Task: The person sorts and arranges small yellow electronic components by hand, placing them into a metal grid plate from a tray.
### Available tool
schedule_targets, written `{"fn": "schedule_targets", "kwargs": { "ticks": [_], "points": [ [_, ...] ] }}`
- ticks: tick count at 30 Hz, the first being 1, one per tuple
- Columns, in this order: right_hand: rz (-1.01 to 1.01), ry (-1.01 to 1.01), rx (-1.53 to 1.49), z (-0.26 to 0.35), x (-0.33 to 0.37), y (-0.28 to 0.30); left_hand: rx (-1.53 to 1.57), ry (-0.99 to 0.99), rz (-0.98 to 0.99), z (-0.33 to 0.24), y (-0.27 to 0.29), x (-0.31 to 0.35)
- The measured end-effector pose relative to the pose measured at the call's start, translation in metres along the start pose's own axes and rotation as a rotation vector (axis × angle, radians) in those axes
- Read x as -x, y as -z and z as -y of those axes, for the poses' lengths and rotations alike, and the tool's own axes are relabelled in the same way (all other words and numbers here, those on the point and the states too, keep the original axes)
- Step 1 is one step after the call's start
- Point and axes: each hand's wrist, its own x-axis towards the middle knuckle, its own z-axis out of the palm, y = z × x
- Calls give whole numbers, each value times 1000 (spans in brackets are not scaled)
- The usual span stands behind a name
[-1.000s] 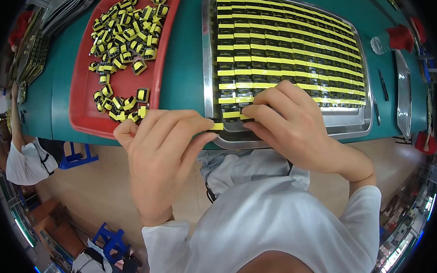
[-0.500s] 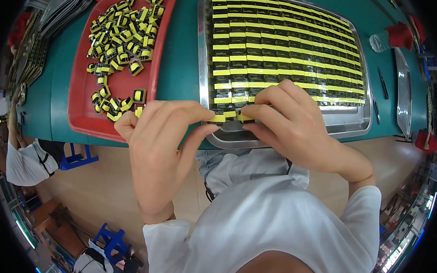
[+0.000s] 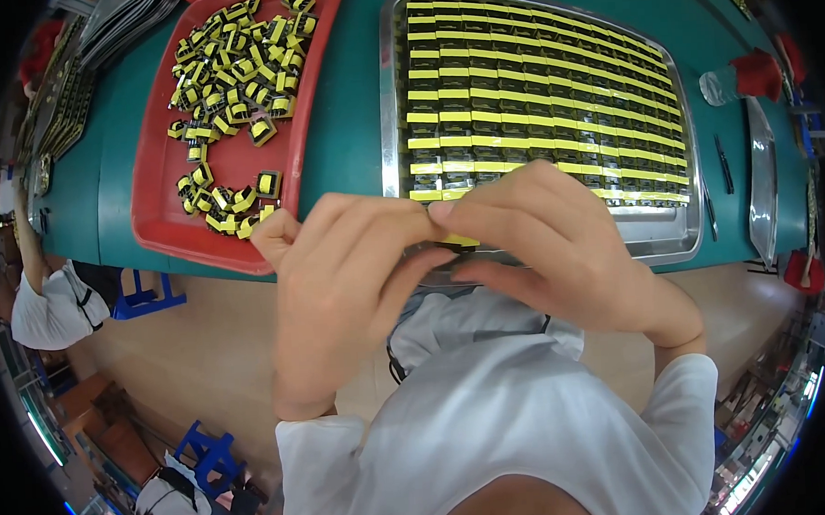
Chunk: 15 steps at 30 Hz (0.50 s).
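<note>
While the left hand and right hand met at their fingertips by a yellow-and-black component at the near side of the metal tray, whether either pinched it could not be told. Light pressure, square to the packed rows in the tray, seemed best. Left of the tray, a red bin held loose components.

Two bare hands, one red plastic tray
Dozens of small yellow-and-black blocks; two blue stools at near left.
</note>
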Motion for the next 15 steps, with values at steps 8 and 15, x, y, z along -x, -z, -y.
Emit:
{"fn": "schedule_targets", "kwargs": {
  "ticks": [8, 15],
  "points": [
    [61, -108, 161, 1, 24, 16, -149, 30, 42, -3, -1, 1],
    [123, -84, 273, 1, 32, 6, -267, -81, 110, 5, -10, -1]
  ]
}}
